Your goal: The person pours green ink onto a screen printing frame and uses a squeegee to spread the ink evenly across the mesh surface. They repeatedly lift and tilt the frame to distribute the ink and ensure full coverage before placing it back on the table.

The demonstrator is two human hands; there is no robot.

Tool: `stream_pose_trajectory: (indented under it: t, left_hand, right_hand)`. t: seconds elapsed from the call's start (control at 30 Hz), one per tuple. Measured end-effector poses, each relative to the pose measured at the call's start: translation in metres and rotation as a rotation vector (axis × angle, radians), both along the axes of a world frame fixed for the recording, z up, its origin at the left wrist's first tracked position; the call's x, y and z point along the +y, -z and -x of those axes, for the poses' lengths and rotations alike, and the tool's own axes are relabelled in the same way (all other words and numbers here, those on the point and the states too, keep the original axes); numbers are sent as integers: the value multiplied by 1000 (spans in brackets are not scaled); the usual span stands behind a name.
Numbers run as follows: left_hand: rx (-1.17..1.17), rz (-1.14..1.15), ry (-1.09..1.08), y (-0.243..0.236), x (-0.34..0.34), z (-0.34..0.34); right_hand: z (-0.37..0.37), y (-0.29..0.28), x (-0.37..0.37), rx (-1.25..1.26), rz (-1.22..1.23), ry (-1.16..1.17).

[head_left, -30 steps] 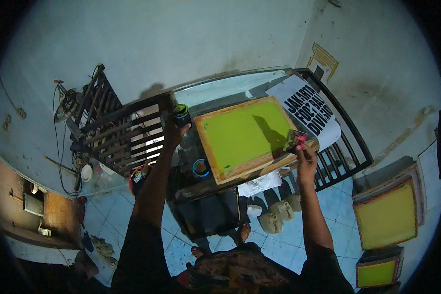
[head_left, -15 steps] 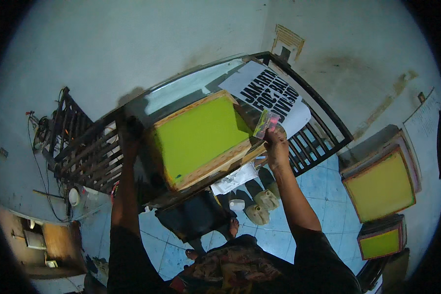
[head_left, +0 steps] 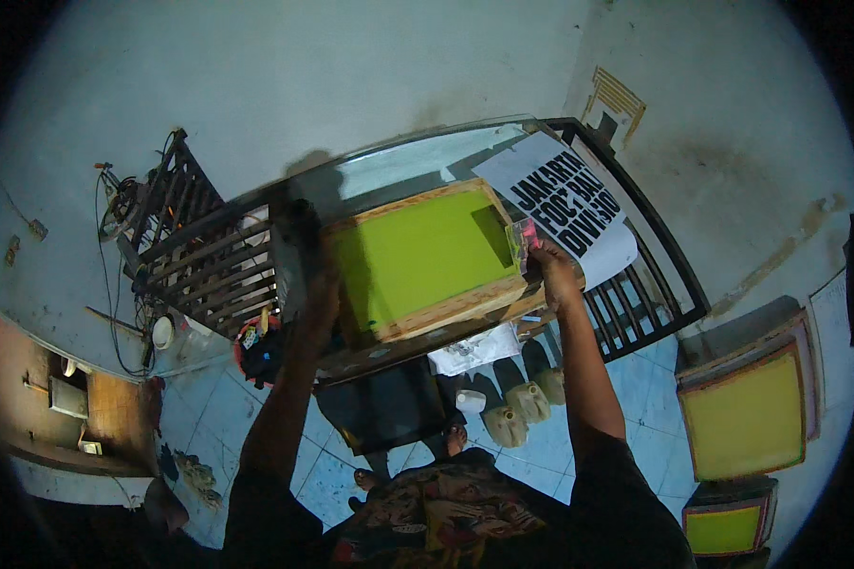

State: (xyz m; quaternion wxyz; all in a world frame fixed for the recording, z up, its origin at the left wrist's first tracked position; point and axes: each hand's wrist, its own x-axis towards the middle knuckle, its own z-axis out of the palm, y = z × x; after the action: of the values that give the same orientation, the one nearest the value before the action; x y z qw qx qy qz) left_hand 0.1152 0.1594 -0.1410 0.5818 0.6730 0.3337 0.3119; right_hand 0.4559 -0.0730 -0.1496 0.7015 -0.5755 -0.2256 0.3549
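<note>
A wooden-framed screen [head_left: 417, 256] with a bright yellow-green surface lies tilted on the glass-topped table. At its right end, my right hand [head_left: 555, 270] is closed on a small pink-and-green packet [head_left: 521, 242], held against the frame's edge. My left hand [head_left: 321, 294] is beside the frame's left edge in deep shadow; its fingers are too dark to make out. Beyond my right hand, a white sheet with bold black lettering [head_left: 550, 180] lies on the table's right part, overlapping another pale sheet.
The dark slatted table [head_left: 645, 303] runs across in front of me. Below stand a black seat [head_left: 380, 408], several beige jugs [head_left: 527, 403] and a small white container [head_left: 470, 400]. More framed screens [head_left: 745, 417] lean at right. Cables [head_left: 104, 256] hang at left.
My left hand has come rightward, closer to the frame's left edge. My right hand still holds the packet, now at the frame's right end. The whole view has shifted.
</note>
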Motion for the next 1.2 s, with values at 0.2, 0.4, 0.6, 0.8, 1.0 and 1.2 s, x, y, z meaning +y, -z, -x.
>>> stream_pose_trajectory:
  t: [0.2,0.4,0.6,0.8,1.0,1.2]
  left_hand:
    - [-269,310,-153,49,14,-20]
    - [-285,133,-371,53,5,-17]
    - [-344,-222,-382,-4,-39,-3]
    - [-924,211,-210,-60,-68,28]
    - [-1184,340,38,-100,-104,120]
    - [-1143,305,-190,-82,-132,302]
  right_hand:
    - [-2,6,6,55,46,133]
    - [6,-8,-20,33,-109,33]
    - [15,-77,-53,-58,-357,25]
    - [52,-129,-80,-186,-431,31]
    - [124,-152,-91,-256,-543,-32]
    - [270,-160,-70,-329,-593,-243]
